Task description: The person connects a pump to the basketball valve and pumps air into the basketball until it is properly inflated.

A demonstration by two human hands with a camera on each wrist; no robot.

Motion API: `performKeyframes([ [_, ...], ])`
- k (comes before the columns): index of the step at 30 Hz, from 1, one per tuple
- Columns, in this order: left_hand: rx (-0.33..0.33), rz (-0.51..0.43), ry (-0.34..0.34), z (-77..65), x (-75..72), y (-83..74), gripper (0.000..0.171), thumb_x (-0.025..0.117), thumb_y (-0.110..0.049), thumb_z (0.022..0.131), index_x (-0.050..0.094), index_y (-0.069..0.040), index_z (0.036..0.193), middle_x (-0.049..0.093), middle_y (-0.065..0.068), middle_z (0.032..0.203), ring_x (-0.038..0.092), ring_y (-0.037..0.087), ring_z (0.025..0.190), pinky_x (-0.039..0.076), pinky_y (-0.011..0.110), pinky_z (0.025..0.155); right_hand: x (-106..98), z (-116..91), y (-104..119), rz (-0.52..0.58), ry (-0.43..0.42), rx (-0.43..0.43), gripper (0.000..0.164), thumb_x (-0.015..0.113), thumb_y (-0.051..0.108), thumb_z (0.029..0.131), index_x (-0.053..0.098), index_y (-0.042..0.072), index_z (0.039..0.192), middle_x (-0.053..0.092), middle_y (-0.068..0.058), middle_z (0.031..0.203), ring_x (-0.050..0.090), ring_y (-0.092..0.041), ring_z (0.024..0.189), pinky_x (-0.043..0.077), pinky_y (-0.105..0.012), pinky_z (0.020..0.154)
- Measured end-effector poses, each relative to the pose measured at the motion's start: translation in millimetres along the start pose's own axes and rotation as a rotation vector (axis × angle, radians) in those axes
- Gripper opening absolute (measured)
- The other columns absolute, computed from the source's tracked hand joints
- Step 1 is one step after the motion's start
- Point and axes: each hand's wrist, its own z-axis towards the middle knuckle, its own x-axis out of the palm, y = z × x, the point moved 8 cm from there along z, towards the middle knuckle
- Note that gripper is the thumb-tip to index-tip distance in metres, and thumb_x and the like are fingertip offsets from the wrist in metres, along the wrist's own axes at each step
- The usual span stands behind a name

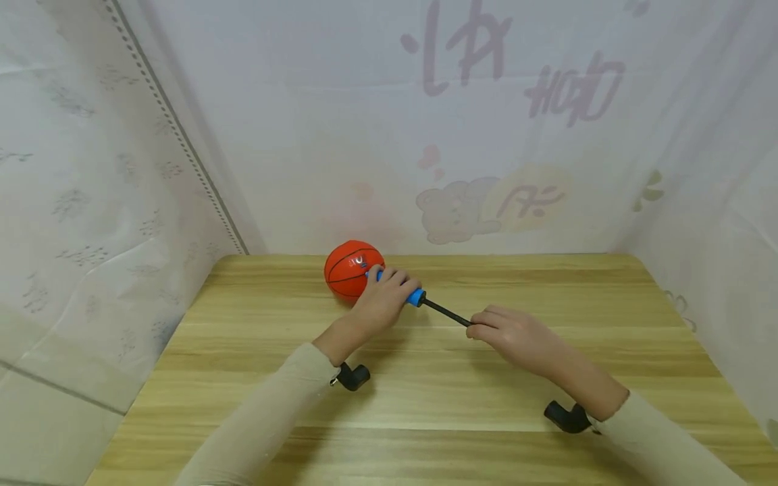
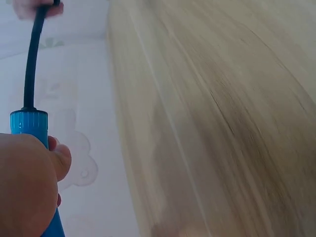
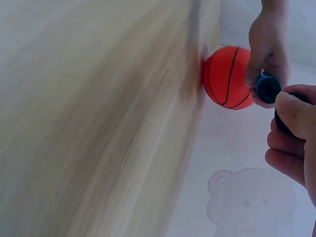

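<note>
While left hand (image 1: 384, 300) grips pump (image 1: 416, 297), right hand (image 1: 516, 337) its handle (image 3: 282, 123), red ball (image 1: 345, 270) outside left-wrist view

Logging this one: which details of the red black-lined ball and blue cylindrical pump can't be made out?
Head view: middle of the blue cylindrical pump barrel, covered by the left hand.
Head view: whether it plugs into the red black-lined ball, hidden by that hand.
Left wrist view: the barrel's lower end, cut off by the bottom edge.
Right wrist view: most of the black rounded handle, covered by the right hand.
</note>
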Motion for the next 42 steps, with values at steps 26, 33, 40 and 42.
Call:
performKeyframes([
  [26, 0.013, 0.029, 0.008, -2.0, 1.7, -2.8, 0.018, 0.063, -0.018, 0.102, 0.057, -0.021, 0.118, 0.057, -0.001, 0.115, 0.046, 0.021, 0.11, 0.035, 0.046, 0.1, 29, 28, -14, -0.014, 0.03, 0.022, 0.026, 0.084, -0.001, 0.076, 0.072, 0.009, 0.096, 0.07, -0.002, 0.096, 0.065, -0.015, 0.083, 0.054, -0.024, 0.072],
  [33, 0.011, 0.016, 0.003, -4.2, 0.9, 0.8, 0.017, 0.063, -0.017, 0.102, 0.057, -0.021, 0.118, 0.058, -0.001, 0.115, 0.047, 0.021, 0.11, 0.034, 0.046, 0.101, 9, 2, -5, 0.003, 0.047, 0.006, 0.025, 0.079, -0.003, 0.078, 0.071, 0.006, 0.099, 0.068, -0.003, 0.097, 0.063, -0.016, 0.083, 0.055, -0.026, 0.072],
  [40, 0.022, 0.04, 0.005, -3.8, 1.8, 0.8, 0.019, 0.063, -0.016, 0.102, 0.058, -0.021, 0.119, 0.058, 0.0, 0.115, 0.047, 0.022, 0.111, 0.034, 0.045, 0.101, -9, -11, 2, -0.021, -0.001, -0.028, 0.041, 0.033, 0.018, 0.113, 0.07, 0.009, 0.097, 0.068, 0.0, 0.095, 0.063, -0.013, 0.082, 0.055, -0.023, 0.07],
  [42, 0.022, 0.049, -0.002, -3.6, 2.0, 0.9, 0.02, 0.062, -0.014, 0.102, 0.058, -0.02, 0.12, 0.058, 0.0, 0.115, 0.047, 0.022, 0.111, 0.034, 0.046, 0.101, -10, -11, 1, -0.014, -0.005, -0.028, 0.045, 0.029, 0.019, 0.113, 0.07, 0.009, 0.097, 0.068, -0.001, 0.095, 0.064, -0.013, 0.083, 0.055, -0.023, 0.071],
])
